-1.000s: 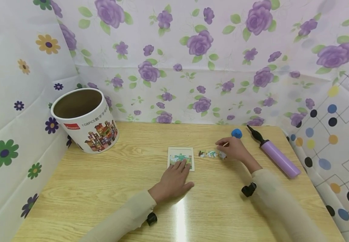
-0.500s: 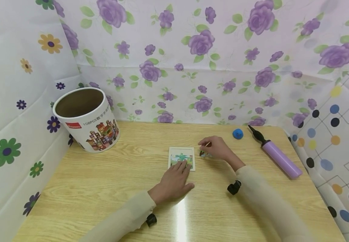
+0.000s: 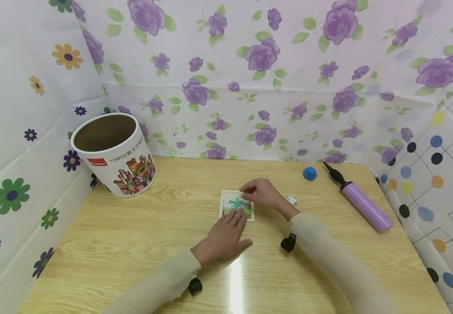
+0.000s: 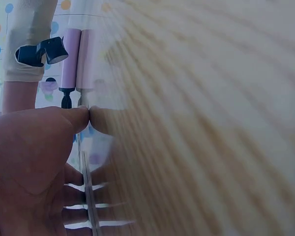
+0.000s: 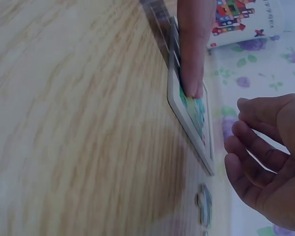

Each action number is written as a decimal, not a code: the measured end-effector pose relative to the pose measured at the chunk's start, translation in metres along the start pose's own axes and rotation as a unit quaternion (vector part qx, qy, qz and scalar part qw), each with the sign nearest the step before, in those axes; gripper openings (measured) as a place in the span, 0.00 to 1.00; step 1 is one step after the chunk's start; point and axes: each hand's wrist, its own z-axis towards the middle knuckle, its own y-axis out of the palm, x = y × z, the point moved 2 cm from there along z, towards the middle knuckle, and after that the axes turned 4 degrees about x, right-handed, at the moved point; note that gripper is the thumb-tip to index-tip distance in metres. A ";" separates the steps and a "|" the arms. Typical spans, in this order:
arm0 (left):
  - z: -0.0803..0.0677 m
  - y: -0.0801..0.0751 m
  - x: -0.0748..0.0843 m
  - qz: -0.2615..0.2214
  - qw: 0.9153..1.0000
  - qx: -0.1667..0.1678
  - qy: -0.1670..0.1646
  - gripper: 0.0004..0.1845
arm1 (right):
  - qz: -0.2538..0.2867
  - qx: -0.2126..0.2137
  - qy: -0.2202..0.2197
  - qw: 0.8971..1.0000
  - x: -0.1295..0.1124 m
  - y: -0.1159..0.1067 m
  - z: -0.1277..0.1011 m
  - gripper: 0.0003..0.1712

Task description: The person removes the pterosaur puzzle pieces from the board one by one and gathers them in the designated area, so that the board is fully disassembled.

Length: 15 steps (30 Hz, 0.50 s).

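Wooden table (image 3: 132, 244), floral backdrop: puzzle tray (image 3: 236, 205) is steadied flat by left hand (image 3: 222, 237), fingers spread; right hand (image 3: 259, 194), fingers curled, held over tray's far edge, pinch contents indiscernible.

— What fills the near corner?
— The left hand (image 4: 29, 172), flat on the table (image 4: 201, 123), fingers straight, resting on a thin board (image 4: 88, 196) seen edge-on.
— And beyond it?
— A purple pump (image 4: 71, 56) lies mirrored in the glossy wood, beside a beige sleeve (image 4: 27, 39) carrying a black camera (image 4: 42, 51).
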 end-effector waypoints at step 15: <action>-0.001 -0.004 -0.001 0.005 1.000 -0.004 0.006 0.42 | -0.012 -0.007 -0.038 0.999 0.003 0.030 0.018 0.11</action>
